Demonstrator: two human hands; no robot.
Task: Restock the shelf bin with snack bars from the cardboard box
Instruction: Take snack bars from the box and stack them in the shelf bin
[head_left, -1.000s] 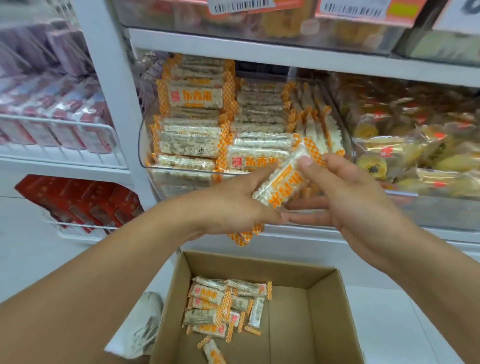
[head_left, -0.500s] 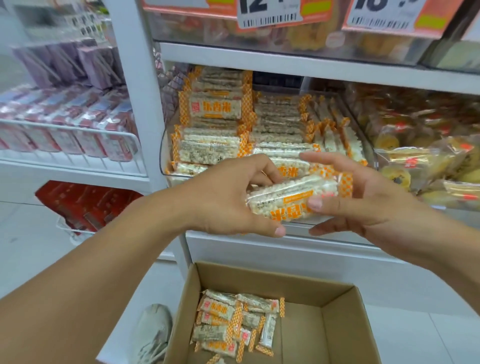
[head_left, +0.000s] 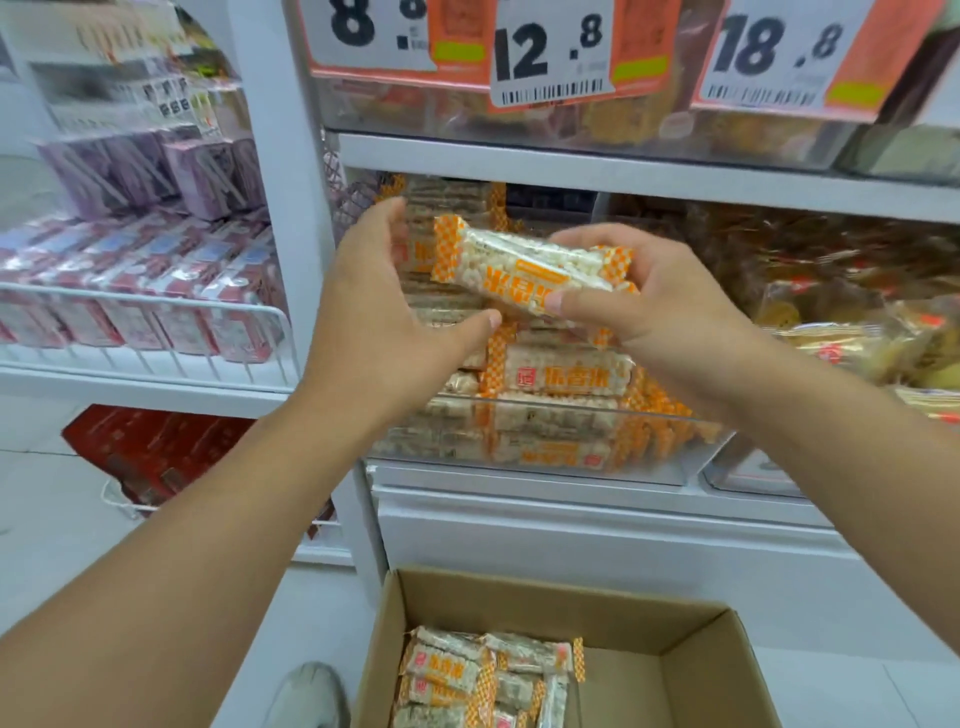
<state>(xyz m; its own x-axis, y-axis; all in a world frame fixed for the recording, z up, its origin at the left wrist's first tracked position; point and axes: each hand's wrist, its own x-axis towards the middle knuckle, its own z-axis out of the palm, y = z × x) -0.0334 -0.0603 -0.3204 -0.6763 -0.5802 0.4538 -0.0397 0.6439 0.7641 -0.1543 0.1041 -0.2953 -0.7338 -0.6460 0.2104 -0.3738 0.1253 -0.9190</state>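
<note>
One snack bar (head_left: 530, 270) is up in front of the shelf bin (head_left: 675, 470), level with the upper layer of stacked bars (head_left: 561, 376). The right hand (head_left: 660, 306) pinches its right end between thumb and curled fingers. The left hand (head_left: 379, 306) is spread wide, thumb under the bar's left part, fingers behind it; whether it actually touches the wrapper I cannot tell.

The risk, as I judge it: the bin looks nearly full, so a bar laid on top could slide forward over the clear front wall and drop, or a nudge could topple the stack. A one-ended pinch on slick wrap may also slip.

Counts: one bar in hand; roughly eight or so bars visible in the cardboard box (head_left: 701, 665), partly cut off; the bin's bars are too many and overlapped to count.
</note>
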